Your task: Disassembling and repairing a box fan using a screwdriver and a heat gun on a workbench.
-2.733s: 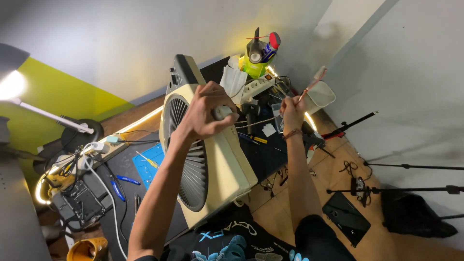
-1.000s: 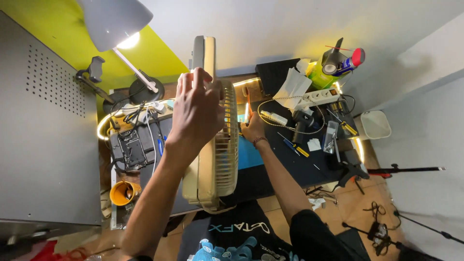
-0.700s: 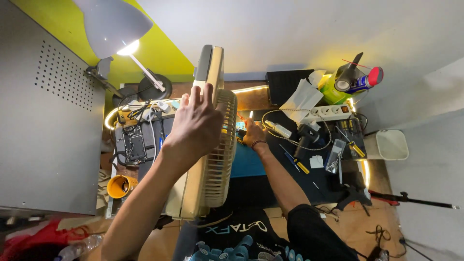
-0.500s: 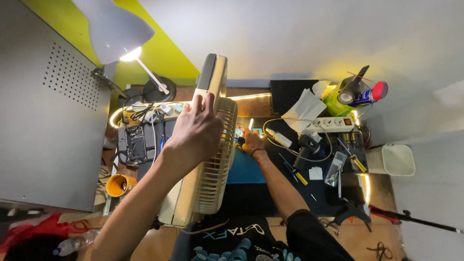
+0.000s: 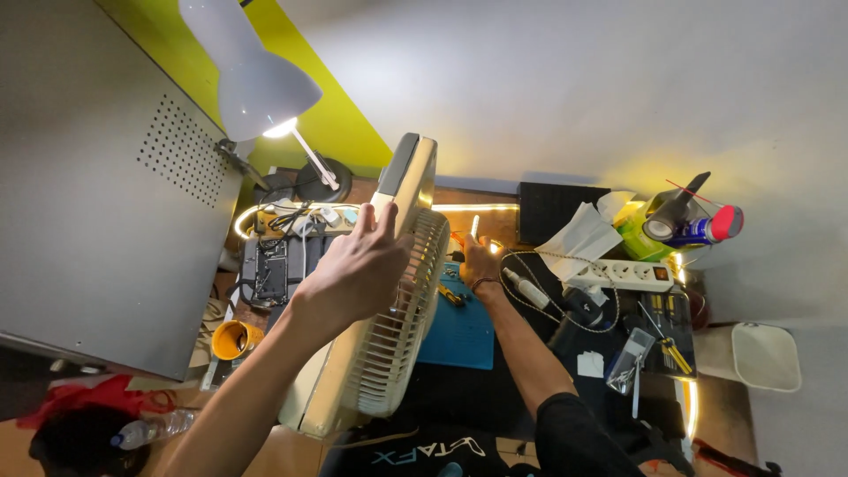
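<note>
Left hand [image 5: 358,269] flat against fan [image 5: 389,300]

Left arm: ours is bare from hand to elbow; no sleeve, watch or ring shows on the left hand [image 5: 358,276].
Right arm: our forearm is bare too, ending near the shoulder in a short black fabric sleeve [image 5: 579,435].
Right wrist: a thin dark band [image 5: 482,283] circles it just below the right hand [image 5: 478,262].
Lower body: we wear dark fabric clothing with pale blue printed lettering [image 5: 424,450] across the lap.
</note>
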